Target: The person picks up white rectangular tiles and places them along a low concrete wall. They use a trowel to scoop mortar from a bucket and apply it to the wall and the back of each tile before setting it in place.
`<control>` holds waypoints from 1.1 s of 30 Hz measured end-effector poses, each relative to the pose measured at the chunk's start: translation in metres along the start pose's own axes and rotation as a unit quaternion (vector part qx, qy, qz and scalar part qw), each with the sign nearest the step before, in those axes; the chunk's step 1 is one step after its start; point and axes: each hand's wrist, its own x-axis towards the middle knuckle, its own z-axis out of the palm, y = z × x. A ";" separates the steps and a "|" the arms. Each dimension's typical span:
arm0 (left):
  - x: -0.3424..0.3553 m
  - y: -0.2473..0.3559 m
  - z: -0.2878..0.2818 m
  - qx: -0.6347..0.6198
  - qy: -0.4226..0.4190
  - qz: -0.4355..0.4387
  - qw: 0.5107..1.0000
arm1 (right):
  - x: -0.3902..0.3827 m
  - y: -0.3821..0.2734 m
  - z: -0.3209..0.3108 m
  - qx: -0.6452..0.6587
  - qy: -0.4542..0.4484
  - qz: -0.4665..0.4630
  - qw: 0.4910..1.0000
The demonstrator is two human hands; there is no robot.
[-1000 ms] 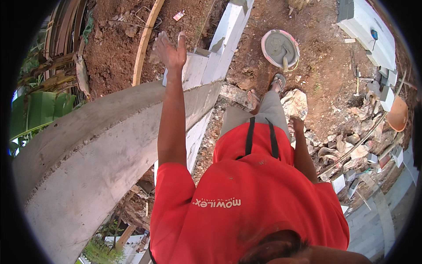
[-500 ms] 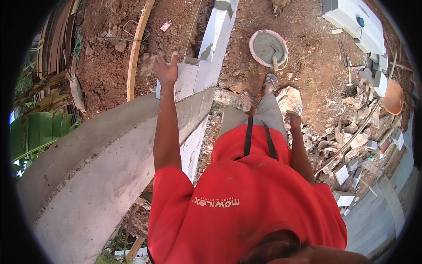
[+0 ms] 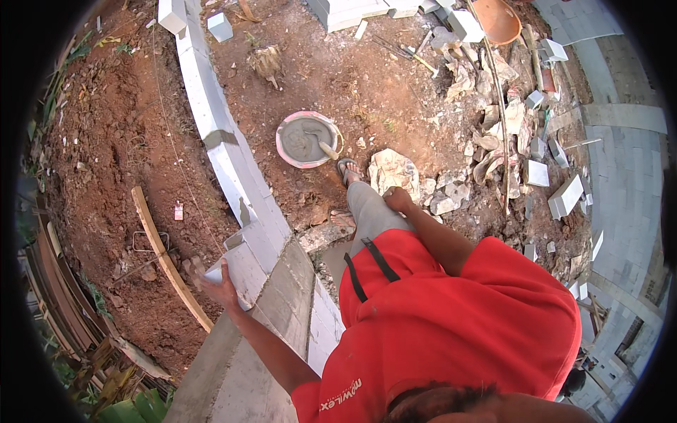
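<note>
My left hand (image 3: 220, 287) touches the end of a white block (image 3: 243, 264) on the low block wall, its fingers spread at the corner. My right hand (image 3: 397, 199) hangs beside my grey trouser leg, fingers curled; anything inside them is hidden. The wall stands on a grey concrete beam (image 3: 278, 310), with grey mortar in some joints. A round pink-rimmed bucket (image 3: 293, 141) of wet mortar, a handled tool (image 3: 324, 148) in it, sits on the dirt ahead of my sandalled foot. A crumpled pale sack (image 3: 391, 173) lies right of that foot.
A curved plank (image 3: 169, 264) and a thin line lie left of the wall, near stacked boards (image 3: 53, 275) and leaves. To the right are rubble, a pole (image 3: 504, 155), loose blocks (image 3: 564, 197), hand tools (image 3: 423, 63) and an orange basin (image 3: 497, 17). More blocks (image 3: 338, 14) stand ahead.
The view has swung, showing more of the wall ahead and the ground at right; the bucket sits lower and further left. My left hand has shifted onto the block's corner.
</note>
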 end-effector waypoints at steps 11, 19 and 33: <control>0.017 -0.007 -0.022 -0.063 -0.079 0.009 0.995 | 0.025 0.010 -0.017 0.258 -0.084 0.015 0.962; 0.001 -0.017 -0.015 -0.052 -0.099 -0.047 0.993 | 0.035 0.022 0.002 0.158 -0.007 -0.011 0.987; 0.027 -0.004 -0.022 0.138 -0.256 -0.163 0.943 | -0.016 0.034 -0.012 0.157 0.013 0.030 0.987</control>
